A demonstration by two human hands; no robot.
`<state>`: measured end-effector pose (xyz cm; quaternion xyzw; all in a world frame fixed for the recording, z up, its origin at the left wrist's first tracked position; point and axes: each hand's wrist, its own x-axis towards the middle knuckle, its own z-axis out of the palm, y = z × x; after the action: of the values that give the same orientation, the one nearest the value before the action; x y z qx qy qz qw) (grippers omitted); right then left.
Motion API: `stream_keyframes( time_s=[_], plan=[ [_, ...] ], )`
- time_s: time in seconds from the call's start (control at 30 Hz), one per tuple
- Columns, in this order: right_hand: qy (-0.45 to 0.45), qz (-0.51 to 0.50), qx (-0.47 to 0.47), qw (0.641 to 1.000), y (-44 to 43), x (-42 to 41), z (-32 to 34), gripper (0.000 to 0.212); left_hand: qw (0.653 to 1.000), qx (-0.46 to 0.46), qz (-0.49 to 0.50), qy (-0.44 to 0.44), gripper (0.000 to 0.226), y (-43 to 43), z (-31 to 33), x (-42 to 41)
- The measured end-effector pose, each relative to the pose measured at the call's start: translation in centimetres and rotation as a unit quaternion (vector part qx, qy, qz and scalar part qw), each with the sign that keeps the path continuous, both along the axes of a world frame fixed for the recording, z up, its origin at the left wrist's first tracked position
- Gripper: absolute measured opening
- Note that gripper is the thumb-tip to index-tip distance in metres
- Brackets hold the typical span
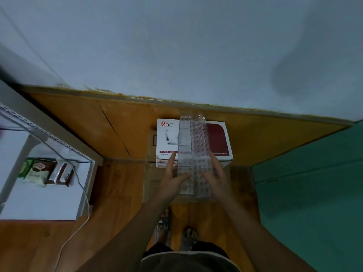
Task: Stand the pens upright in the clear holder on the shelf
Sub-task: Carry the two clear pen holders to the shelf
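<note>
Pens do not show clearly anywhere in this dim view; the clear holder (193, 154) is the only task item visible, held out in front of the person above the floor.

Blue-grey wall (176, 46) fills the upper half of the view, meeting the wooden floor (121, 183) along a slanted seam. A green surface (314, 193) covers the right side. On the left stands a white shelf unit (39, 193) with a grey perforated metal frame, and a white cable (78, 203) trails down from it across the floor. On that shelf lie some snack packets (47, 170), one green and white, the others dark brown and silvery.

Against the wall in the middle sits a white box (167, 138) printed with a glass mug and "6 PCS", with a dark red panel on its right side; it rests on a brown cardboard box (155, 185).

Over these boxes the clear holder appears as a long transparent plastic piece with rows of round holes, pointing away from the person and partly hiding the white box. The left hand (172, 179) grips its near left edge, fingers spread and thumb laid across the top. The right hand (215, 177) clasps the near right edge the same way, fingers curled along the side. Both forearms reach forward from the bottom of the view.

Below, two feet in sandals (176, 232) stand on the floor.
</note>
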<state>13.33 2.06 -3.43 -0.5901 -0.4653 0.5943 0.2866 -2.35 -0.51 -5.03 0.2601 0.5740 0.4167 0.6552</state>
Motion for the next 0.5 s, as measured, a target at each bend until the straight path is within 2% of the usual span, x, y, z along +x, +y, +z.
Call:
stream_keyframes(
  time_s=[0.23,0.33,0.5],
  plan=[
    [0.051,0.036,-0.030,0.998,-0.8,-1.2,1.8,0.051,0.997,0.035,0.030,-0.068,0.071,-2.5,1.8,0.1],
    [0.074,0.063,-0.052,0.994,-1.4,-1.5,2.8,0.046,0.994,0.063,0.067,-0.066,0.068,-4.4,3.1,0.3],
    [0.084,0.172,-0.046,0.980,-3.3,-3.2,4.2,0.033,0.980,0.105,0.166,-0.018,0.063,-9.0,5.1,0.5]
  ],
)
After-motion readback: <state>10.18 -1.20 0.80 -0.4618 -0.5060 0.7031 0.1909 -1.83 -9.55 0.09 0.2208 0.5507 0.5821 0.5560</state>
